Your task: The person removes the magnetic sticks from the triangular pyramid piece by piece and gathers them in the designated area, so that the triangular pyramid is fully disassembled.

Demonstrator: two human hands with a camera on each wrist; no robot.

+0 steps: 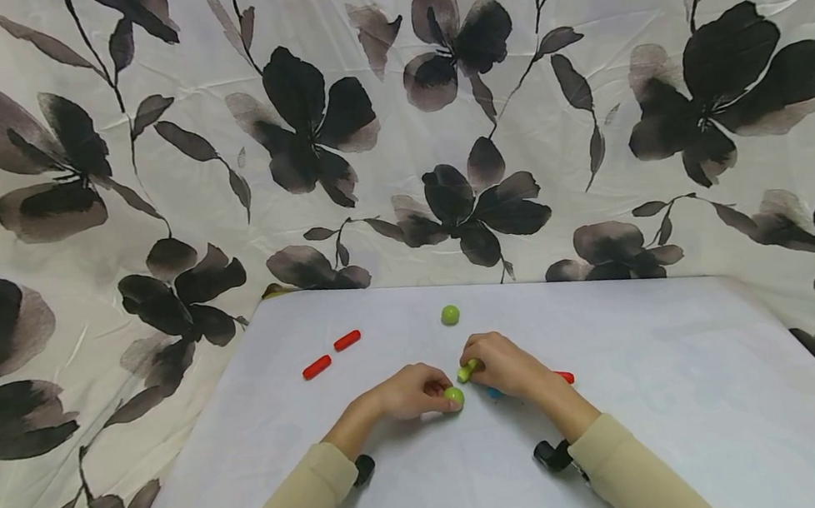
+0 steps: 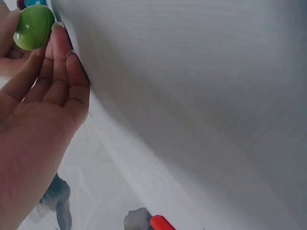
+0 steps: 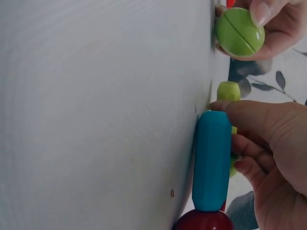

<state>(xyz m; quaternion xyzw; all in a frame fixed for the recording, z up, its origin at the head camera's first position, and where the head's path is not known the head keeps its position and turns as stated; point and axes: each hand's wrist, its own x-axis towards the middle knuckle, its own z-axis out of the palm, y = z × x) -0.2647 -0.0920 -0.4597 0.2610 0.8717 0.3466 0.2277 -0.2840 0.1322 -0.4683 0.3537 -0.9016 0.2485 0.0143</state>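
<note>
My left hand (image 1: 411, 392) grips a glossy green ball (image 1: 454, 398) between thumb and fingers, low over the white table. A thin slit line crosses this ball (image 3: 240, 32) in the right wrist view. My right hand (image 1: 505, 363) pinches a short yellow-green stick (image 1: 469, 371), its near end close to the ball but apart from it. Fingers hide the stick's middle. Beneath the right hand lies a blue faceted stick (image 3: 212, 160), its end against a dark red ball (image 3: 205, 221); whether they are joined I cannot tell.
Another green ball (image 1: 450, 314) sits farther back on the white table (image 1: 695, 389). Two red sticks (image 1: 317, 367) lie at the left. A red piece (image 1: 565, 376) shows just right of my right wrist. Floral cloth (image 1: 467, 113) hangs behind the table.
</note>
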